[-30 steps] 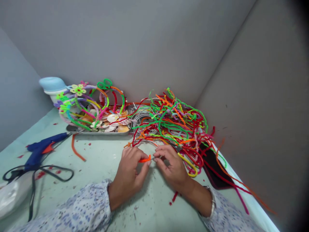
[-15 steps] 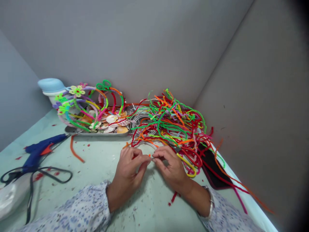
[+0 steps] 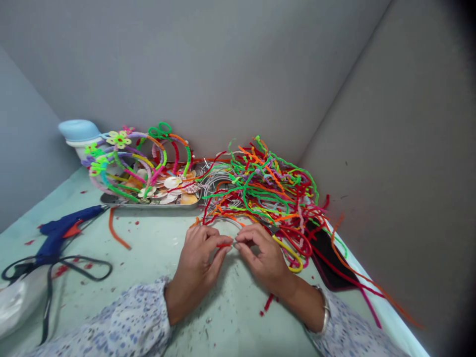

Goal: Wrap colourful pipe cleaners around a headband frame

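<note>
My left hand (image 3: 199,263) and my right hand (image 3: 264,258) meet fingertip to fingertip low over the pale green table (image 3: 156,243). Both pinch a short orange pipe cleaner piece (image 3: 224,244), of which only a small end shows between the fingers. A thin silver wire band (image 3: 226,219) curves just behind my fingers. Right behind the hands lies a big tangle of red, green and orange pipe cleaners (image 3: 267,188). A yellow loop (image 3: 288,253) rests beside my right hand.
A metal tray (image 3: 148,201) with shells and wrapped headbands (image 3: 130,158) stands at the back left, by a blue-lidded container (image 3: 78,131). A blue glue gun (image 3: 61,230) with black cord lies at the left. A dark case (image 3: 329,258) sits on the right. Grey walls enclose the table.
The orange piece showed longer between my hands a second ago; now only a short end shows. My hands stayed nearly in place, shifting slightly upward.
</note>
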A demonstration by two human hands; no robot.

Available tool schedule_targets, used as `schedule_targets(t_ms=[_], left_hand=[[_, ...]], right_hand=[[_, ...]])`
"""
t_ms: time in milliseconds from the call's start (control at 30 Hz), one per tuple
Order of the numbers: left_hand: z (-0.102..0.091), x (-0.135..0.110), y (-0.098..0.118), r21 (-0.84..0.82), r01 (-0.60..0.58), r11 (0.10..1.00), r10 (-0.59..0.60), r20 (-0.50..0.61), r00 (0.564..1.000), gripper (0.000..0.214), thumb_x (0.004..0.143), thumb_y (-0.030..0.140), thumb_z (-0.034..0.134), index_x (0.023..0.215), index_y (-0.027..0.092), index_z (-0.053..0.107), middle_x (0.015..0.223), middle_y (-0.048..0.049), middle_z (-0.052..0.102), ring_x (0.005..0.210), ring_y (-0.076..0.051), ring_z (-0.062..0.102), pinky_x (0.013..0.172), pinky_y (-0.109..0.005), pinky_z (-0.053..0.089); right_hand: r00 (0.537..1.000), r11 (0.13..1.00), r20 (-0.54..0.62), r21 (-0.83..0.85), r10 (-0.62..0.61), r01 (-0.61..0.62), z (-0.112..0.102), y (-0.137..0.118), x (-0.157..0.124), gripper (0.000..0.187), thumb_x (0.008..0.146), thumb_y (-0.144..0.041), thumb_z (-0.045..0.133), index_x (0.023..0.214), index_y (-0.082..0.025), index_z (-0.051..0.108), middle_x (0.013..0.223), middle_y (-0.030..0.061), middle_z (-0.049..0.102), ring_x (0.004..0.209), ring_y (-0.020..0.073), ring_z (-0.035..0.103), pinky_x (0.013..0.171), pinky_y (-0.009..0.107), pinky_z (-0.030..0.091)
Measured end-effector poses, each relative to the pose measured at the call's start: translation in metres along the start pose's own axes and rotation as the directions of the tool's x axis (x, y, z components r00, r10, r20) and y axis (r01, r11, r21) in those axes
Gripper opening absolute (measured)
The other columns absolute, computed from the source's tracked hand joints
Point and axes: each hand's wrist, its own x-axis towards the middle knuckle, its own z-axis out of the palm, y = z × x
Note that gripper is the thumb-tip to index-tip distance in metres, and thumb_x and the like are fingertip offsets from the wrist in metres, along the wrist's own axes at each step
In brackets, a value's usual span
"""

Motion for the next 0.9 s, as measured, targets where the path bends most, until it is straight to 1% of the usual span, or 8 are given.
schedule_targets(t_ms=[200, 367, 500, 733, 900], left_hand=[[-0.0011, 0.0012, 0.0028, -0.009, 0.049, 0.999, -0.049, 0.058, 0.997, 0.01, 0.089, 0.018, 0.053, 0.096, 0.022, 0.06, 0.088, -0.004, 0.058, 0.088, -0.021, 0.052, 0.08, -0.038, 0.04], [-0.0016, 0.0021, 0.0045, 0.002, 0.062, 0.998, -0.062, 0.108, 0.992, 0.01, 0.091, 0.019, 0.049, 0.094, 0.02, 0.059, 0.088, -0.0044, 0.058, 0.086, -0.021, 0.051, 0.08, -0.04, 0.037], [-0.0015, 0.0029, 0.0049, -0.012, 0.083, 0.996, -0.08, 0.144, 0.986, 0.011, 0.092, 0.019, 0.047, 0.091, 0.019, 0.058, 0.088, -0.0046, 0.058, 0.086, -0.021, 0.051, 0.081, -0.04, 0.037], [-0.0009, 0.0025, 0.004, 0.006, 0.078, 0.997, -0.078, 0.105, 0.991, 0.009, 0.09, 0.021, 0.051, 0.095, 0.021, 0.06, 0.09, -0.0043, 0.06, 0.089, -0.021, 0.053, 0.083, -0.039, 0.039], [-0.0023, 0.0034, 0.0046, -0.002, 0.075, 0.997, -0.074, 0.137, 0.988, 0.01, 0.091, 0.02, 0.049, 0.092, 0.02, 0.059, 0.088, -0.0046, 0.06, 0.086, -0.021, 0.052, 0.08, -0.039, 0.038]], right_hand=[[1.0, 1.0, -0.001, -0.01, -0.016, 0.016, 0.0004, 0.0005, 0.0001, 0.01, 0.086, -0.015, 0.058, 0.093, -0.021, 0.06, 0.091, 0.0055, 0.06, 0.088, 0.0185, 0.06, 0.077, 0.033, 0.052], [0.999, 0.998, 0.011, -0.03, -0.05, 0.05, 0.0014, 0.0018, 0.0003, 0.009, 0.086, -0.014, 0.059, 0.091, -0.021, 0.06, 0.089, 0.0056, 0.06, 0.087, 0.0183, 0.059, 0.077, 0.033, 0.051], [0.998, 0.997, 0.023, -0.046, -0.054, 0.055, 0.0018, 0.0024, 0.0006, 0.01, 0.085, -0.014, 0.059, 0.091, -0.021, 0.06, 0.089, 0.0058, 0.06, 0.087, 0.0186, 0.059, 0.078, 0.033, 0.051], [0.999, 0.997, 0.0, -0.06, -0.05, 0.05, -0.0003, 0.0006, 0.0014, 0.01, 0.086, -0.014, 0.057, 0.092, -0.022, 0.06, 0.089, 0.0056, 0.061, 0.087, 0.0189, 0.06, 0.077, 0.033, 0.052], [0.998, 0.996, 0.004, -0.063, -0.058, 0.058, 0.0001, 0.0008, 0.001, 0.012, 0.085, -0.013, 0.058, 0.093, -0.022, 0.06, 0.09, 0.0056, 0.06, 0.086, 0.0187, 0.06, 0.075, 0.032, 0.052]])
